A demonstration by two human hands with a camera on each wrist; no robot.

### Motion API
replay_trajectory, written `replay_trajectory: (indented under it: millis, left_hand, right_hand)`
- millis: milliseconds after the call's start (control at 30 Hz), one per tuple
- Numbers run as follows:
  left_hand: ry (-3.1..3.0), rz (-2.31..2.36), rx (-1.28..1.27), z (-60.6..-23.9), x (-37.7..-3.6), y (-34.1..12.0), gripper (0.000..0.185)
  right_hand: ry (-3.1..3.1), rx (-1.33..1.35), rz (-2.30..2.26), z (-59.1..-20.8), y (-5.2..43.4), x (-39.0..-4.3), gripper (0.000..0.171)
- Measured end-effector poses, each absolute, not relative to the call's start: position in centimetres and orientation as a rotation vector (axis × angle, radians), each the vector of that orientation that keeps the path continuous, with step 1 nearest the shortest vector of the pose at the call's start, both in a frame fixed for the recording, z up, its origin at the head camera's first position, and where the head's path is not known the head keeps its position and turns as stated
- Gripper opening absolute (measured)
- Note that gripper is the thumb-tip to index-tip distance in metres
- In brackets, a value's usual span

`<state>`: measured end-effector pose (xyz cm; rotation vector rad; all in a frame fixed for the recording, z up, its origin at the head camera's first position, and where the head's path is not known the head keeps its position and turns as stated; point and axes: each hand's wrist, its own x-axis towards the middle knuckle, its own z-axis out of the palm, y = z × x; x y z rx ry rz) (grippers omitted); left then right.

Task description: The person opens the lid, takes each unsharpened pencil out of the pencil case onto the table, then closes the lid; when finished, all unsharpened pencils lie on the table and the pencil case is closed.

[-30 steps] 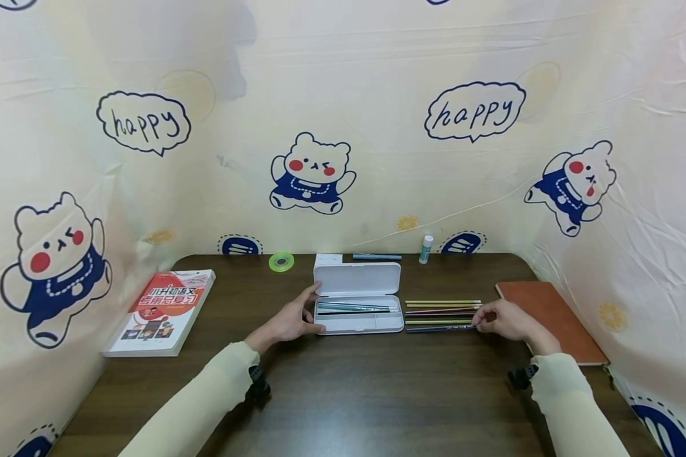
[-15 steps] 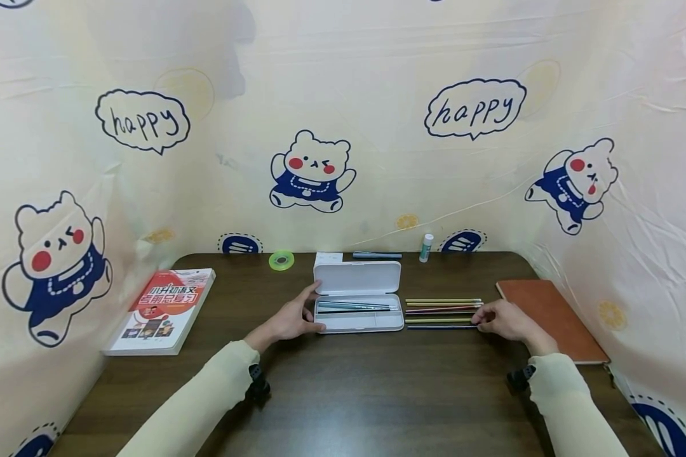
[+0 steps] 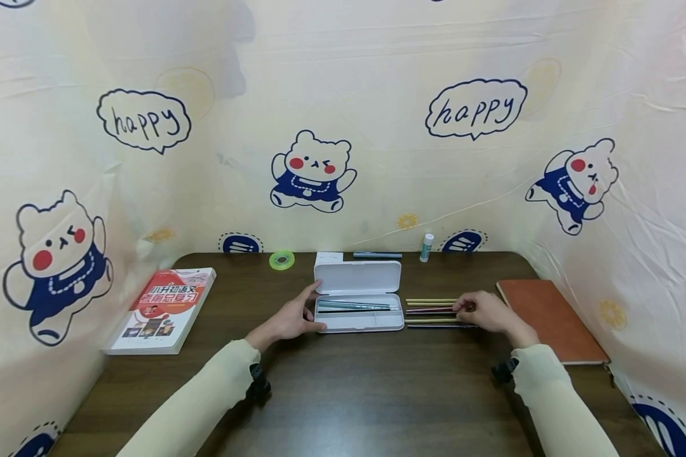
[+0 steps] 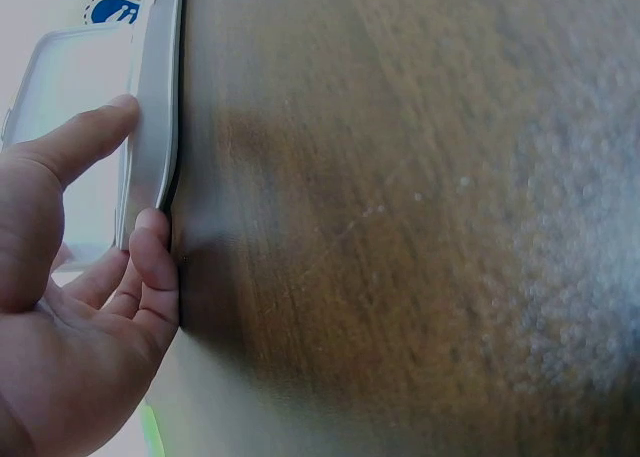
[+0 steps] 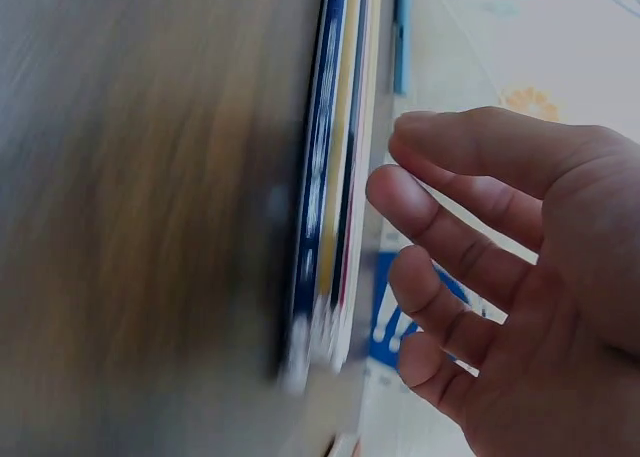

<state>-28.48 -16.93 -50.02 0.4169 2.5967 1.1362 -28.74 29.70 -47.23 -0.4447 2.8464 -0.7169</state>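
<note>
My left hand [image 3: 288, 319] holds the near left corner of the open white pencil case [image 3: 359, 298], thumb on top and fingers curled round the edge. My right hand [image 3: 486, 311] rests over the right ends of the colored pencils [image 3: 431, 313], which lie in a row on the worktop [image 3: 343, 387] just right of the case. Its fingers look loose and a bit spread in the right wrist view. I cannot tell if they pinch a pencil.

To do this well, I think I should hold the case steady, pick one pencil by its end, and not bump the others.

The right wrist view is blurry, so pencil colors run together. My right hand hides the pencil ends. A few pens [image 3: 354, 306] lie inside the case, but I cannot count them.
</note>
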Motion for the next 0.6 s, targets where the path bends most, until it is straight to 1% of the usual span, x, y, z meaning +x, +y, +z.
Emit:
replay_trajectory:
  millis: [233,600]
  left_hand:
    - [2.585,1.16,0.401,-50.0,-28.3,-16.9,0.106]
    - [2.591,1.165,0.404,-50.0,-28.3,-16.9,0.105]
  right_hand:
    - [2.877,-0.585,-0.764,-46.8,26.3,-29.6,0.013]
    - [2.847,-0.688,-0.787,-46.3,21.4,-30.4,0.017]
